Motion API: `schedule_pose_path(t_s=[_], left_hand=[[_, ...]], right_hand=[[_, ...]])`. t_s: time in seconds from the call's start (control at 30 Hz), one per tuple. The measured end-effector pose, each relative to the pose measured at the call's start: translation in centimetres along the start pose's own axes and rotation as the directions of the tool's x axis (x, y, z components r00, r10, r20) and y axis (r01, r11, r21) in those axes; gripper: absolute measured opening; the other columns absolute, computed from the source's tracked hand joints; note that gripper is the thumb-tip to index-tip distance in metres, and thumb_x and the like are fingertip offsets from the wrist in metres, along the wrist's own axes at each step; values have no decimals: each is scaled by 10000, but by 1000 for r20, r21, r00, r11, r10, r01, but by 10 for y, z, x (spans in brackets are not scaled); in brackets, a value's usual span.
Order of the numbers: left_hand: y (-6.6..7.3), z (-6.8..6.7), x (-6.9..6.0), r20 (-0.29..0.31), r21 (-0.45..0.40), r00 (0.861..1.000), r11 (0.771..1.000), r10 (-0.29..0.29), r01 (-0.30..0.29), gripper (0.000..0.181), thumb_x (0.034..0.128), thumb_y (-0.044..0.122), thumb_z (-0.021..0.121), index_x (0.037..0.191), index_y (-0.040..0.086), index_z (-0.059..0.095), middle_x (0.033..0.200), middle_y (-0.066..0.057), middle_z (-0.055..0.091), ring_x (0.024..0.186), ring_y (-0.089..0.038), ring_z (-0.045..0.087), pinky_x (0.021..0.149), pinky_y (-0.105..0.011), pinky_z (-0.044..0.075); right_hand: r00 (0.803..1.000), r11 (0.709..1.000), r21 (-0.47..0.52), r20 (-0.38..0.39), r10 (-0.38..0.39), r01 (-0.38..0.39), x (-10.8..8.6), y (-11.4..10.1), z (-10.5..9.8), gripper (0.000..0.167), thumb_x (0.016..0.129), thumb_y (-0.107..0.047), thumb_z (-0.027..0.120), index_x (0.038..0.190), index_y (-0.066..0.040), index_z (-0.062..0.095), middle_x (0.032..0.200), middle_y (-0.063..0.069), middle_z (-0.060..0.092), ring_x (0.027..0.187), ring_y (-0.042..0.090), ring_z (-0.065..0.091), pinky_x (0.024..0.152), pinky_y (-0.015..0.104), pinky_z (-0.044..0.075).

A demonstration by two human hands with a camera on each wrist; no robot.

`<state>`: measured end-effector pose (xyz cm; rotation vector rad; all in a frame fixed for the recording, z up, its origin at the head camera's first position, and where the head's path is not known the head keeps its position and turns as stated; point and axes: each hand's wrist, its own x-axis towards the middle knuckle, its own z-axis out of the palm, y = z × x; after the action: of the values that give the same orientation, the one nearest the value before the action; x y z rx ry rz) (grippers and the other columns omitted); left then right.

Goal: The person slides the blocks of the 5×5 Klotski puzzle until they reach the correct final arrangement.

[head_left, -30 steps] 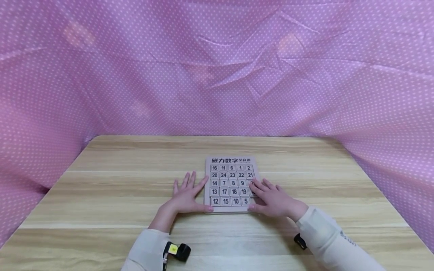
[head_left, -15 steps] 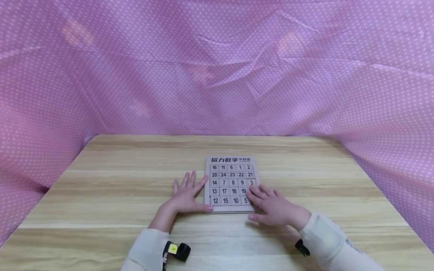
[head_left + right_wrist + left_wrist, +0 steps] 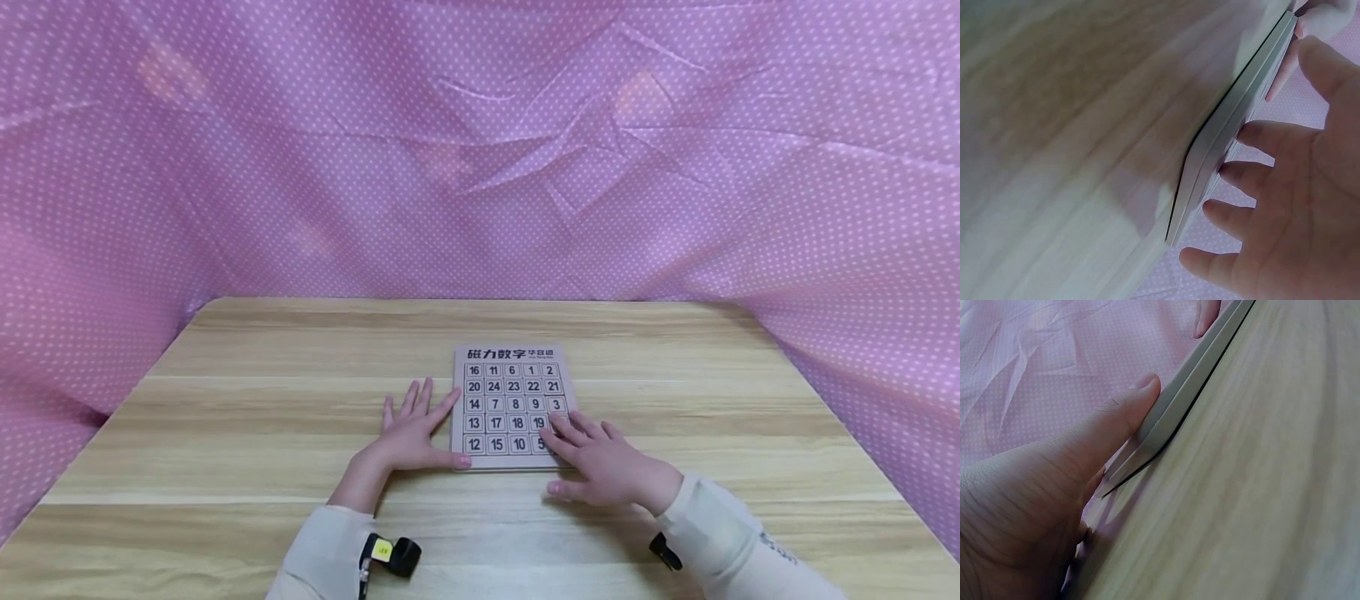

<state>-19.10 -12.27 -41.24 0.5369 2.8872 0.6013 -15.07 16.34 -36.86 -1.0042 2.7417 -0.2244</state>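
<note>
A flat grey number sliding puzzle (image 3: 517, 408) lies on the table with its Chinese title at the far edge. Beside its left edge, my left hand (image 3: 411, 442) spreads its fingers. That thumb (image 3: 1138, 397) rests on the near left corner in the left wrist view, and the index fingertip touches the left rim. My right hand (image 3: 611, 467) reaches over the lower right part, its straight fingertips (image 3: 1250, 134) on or just over the tiles. Its thumb is off the board, near the front edge. The right fingers hide the last tiles of the two nearest rows.
The wood-grain table (image 3: 262, 358) extends around the board. A pink dotted cloth (image 3: 480, 208) hangs behind it and along both sides. Black wrist cameras (image 3: 405, 557) are strapped at the light sleeves.
My right hand has moved nearer and slightly left, uncovering tile 3, with its thumb off the board. The bottom row of tiles has shifted slightly left. My left hand stays put.
</note>
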Motion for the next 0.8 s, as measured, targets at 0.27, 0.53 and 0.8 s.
schedule_pose_path(t_s=[0.27,0.53,0.8], left_hand=[[1,-1,-1,0,-2,1000,1000,-1,1,1048,522,764,532,1380,310,138,1408,-169,-19,1266,-310,-82,929,-547,-125],[2,-1,-1,-5,0,1000,1000,-1,1,1048,521,761,537,1380,310,141,1409,-168,-20,1267,-311,-77,930,-550,-119],[2,-1,-1,-12,4,1000,1000,-1,1,1049,519,765,533,1380,308,146,1407,-171,-14,1267,-313,-72,931,-549,-117]], right_hand=[[999,997,70,-16,35,-33,9,8,3,717,826,-531,433,1344,-56,289,1397,153,180,1242,390,119,899,626,145],[996,994,66,-31,85,-83,18,16,5,764,814,-535,455,1346,-23,261,1399,147,178,1241,390,123,895,628,155],[995,994,48,-20,95,-94,10,11,8,815,788,-582,447,1366,-55,216,1413,119,135,1255,368,77,913,615,125]])
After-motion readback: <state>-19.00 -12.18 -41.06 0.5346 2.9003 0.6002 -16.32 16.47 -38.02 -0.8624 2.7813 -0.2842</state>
